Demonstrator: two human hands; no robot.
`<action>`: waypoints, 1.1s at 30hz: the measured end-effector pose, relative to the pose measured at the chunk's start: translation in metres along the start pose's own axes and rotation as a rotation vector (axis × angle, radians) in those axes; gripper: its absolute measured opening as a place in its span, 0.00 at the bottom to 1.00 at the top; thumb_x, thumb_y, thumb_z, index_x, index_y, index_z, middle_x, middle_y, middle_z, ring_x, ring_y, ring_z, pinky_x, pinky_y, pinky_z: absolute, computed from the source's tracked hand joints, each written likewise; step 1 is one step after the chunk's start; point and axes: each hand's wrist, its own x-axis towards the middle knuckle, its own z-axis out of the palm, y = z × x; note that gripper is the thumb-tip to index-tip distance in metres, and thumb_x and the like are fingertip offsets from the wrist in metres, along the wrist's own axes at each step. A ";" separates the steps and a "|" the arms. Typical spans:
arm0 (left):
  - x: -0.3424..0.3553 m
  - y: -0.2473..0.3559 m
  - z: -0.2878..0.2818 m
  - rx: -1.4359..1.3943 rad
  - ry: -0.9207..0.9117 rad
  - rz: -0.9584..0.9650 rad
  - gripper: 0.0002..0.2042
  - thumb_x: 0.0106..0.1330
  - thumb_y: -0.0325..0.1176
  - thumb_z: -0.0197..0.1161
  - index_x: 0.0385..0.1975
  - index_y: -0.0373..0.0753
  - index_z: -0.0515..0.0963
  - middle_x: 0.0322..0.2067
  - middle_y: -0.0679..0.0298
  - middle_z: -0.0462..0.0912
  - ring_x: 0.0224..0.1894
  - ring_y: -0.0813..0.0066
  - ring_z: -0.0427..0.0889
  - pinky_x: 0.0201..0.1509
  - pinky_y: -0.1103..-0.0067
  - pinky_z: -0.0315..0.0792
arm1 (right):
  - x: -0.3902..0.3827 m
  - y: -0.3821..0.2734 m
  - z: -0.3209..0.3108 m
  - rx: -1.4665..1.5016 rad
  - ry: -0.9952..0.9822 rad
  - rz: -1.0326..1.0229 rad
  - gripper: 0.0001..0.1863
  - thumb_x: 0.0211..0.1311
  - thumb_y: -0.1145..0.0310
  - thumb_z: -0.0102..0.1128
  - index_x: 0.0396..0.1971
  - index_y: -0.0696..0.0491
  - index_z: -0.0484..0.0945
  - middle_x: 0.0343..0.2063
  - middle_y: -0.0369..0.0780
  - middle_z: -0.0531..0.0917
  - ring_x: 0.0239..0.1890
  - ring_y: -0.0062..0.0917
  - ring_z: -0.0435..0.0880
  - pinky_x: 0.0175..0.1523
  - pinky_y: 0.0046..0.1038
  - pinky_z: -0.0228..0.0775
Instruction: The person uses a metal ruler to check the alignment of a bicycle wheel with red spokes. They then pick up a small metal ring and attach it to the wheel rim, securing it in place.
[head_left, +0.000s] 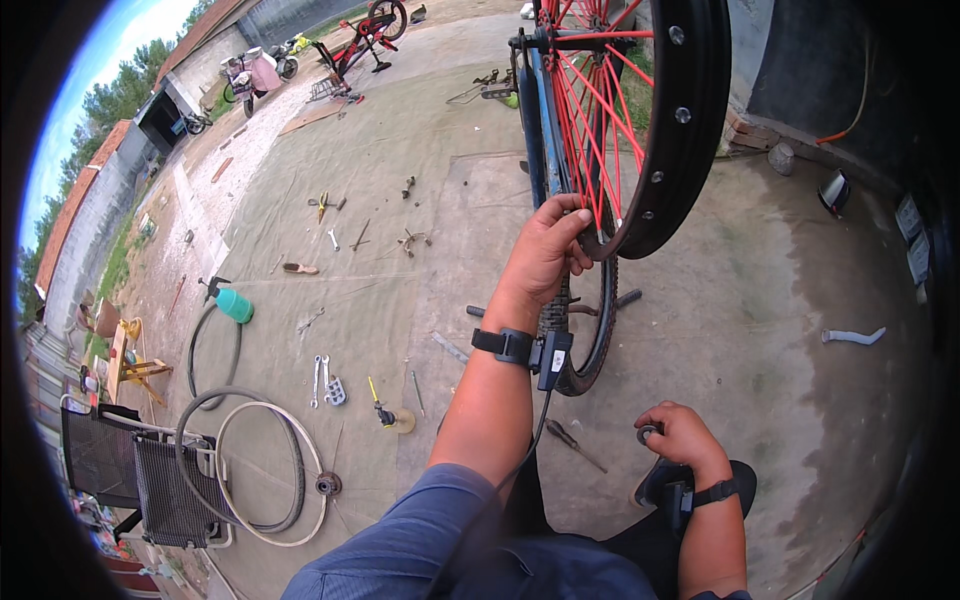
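Observation:
My left hand (562, 240) grips the lower edge of a black wheel rim (672, 140) with red spokes (615, 120), mounted on a blue bicycle frame (538, 130) at top centre. A black tyre (605, 330) of the bicycle shows below that hand. My right hand (680, 440) is lower right, apart from the wheel, fingers curled around a small dark round-ended tool (650, 433), partly hidden. A long thin tool with a dark handle (560, 433) lies on the ground left of it.
Wrenches (326, 380), a green sprayer (233, 305) and scattered tools lie on the mat at left. Loose tyres (290, 515) lean by a folding chair (100, 450). Parked bikes (355, 50) stand at the back. A dark wall (835, 90) and bent pipe (850, 335) are at right.

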 end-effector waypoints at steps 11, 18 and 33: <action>0.000 0.000 -0.001 0.005 0.000 -0.009 0.18 0.71 0.39 0.66 0.54 0.37 0.75 0.30 0.66 0.82 0.19 0.82 0.80 0.20 0.86 0.70 | 0.003 0.000 0.002 0.008 -0.004 -0.010 0.15 0.52 0.70 0.63 0.41 0.52 0.87 0.35 0.46 0.86 0.40 0.42 0.84 0.49 0.37 0.77; -0.001 0.003 0.001 0.034 0.012 -0.031 0.19 0.71 0.39 0.67 0.54 0.35 0.74 0.33 0.65 0.82 0.20 0.81 0.82 0.20 0.86 0.70 | 0.003 0.001 0.005 0.036 -0.013 0.035 0.15 0.53 0.71 0.64 0.43 0.52 0.87 0.35 0.46 0.86 0.39 0.39 0.84 0.48 0.35 0.77; -0.007 0.015 -0.003 0.062 -0.010 -0.050 0.23 0.71 0.43 0.65 0.59 0.34 0.73 0.29 0.64 0.81 0.21 0.80 0.82 0.21 0.86 0.69 | 0.008 -0.064 -0.028 0.649 0.223 0.093 0.18 0.64 0.80 0.56 0.54 0.59 0.80 0.41 0.35 0.85 0.41 0.16 0.83 0.50 0.23 0.77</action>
